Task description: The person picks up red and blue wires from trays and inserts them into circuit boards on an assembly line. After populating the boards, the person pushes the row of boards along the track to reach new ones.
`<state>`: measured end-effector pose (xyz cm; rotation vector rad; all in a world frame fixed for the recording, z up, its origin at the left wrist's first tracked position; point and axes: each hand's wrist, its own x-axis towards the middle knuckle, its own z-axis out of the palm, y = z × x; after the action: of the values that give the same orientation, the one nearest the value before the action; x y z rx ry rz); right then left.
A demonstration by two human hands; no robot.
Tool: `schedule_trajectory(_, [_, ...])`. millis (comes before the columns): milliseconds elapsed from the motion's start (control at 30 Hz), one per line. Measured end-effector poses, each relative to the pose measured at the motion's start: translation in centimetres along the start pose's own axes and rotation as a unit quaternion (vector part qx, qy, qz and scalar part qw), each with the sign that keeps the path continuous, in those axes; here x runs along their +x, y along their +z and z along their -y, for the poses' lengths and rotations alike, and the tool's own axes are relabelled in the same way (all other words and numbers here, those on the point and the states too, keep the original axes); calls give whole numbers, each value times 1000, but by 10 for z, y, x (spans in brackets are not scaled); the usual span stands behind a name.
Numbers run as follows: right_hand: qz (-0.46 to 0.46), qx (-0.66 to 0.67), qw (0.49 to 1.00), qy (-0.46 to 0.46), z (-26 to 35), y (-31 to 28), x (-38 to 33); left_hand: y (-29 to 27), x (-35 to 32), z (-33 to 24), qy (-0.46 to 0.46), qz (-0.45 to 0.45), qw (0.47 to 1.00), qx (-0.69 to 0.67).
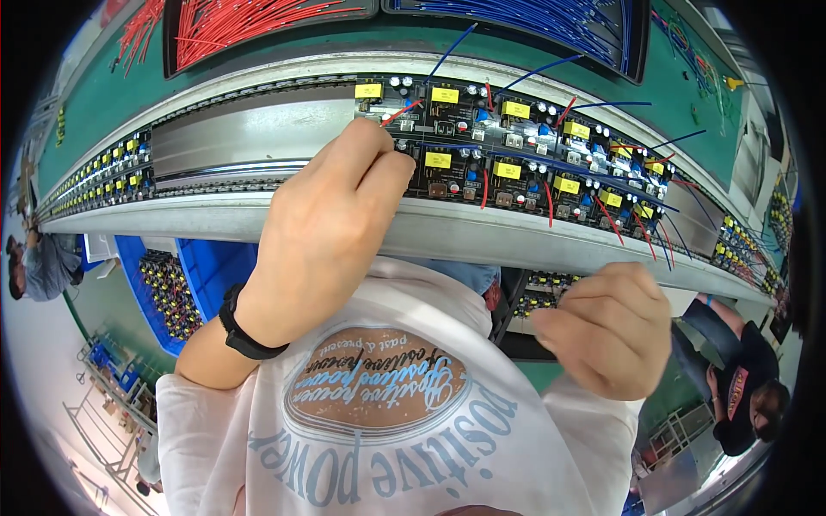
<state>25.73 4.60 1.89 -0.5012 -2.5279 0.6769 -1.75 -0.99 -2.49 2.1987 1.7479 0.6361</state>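
Observation:
My left hand point(331, 206), with a black wristband, reaches over the conveyor to the near-left corner of a black circuit board panel point(469, 116). Its fingers are pinched on a short red wire point(403, 112) that sticks out over the board. The panel carries two rows of yellow block components, with red wires point(484, 187) and blue wires point(538, 70) standing up from several places. My right hand point(611, 331) hangs in front of the rail, above my shirt, apart from the boards. Its fingers are curled closed and slightly blurred; whatever they may hold is hidden.
Beyond the conveyor rail point(258, 79) stand a tray of red wires point(249, 26) and a tray of blue wires point(542, 26). More boards point(99, 176) sit farther left on the line. A blue bin point(129, 267) holds boards below left. Another person point(740, 378) is at the right.

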Motion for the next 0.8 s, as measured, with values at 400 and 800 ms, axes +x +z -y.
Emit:
schedule_trajectory(400, [-7,84,996,-29,2,56,1,-6,4,-4,-2,29,999,39])
schedule_trajectory(800, [13,-89,996,-6,18,129,40,-17,17,1,41,73,994,72])
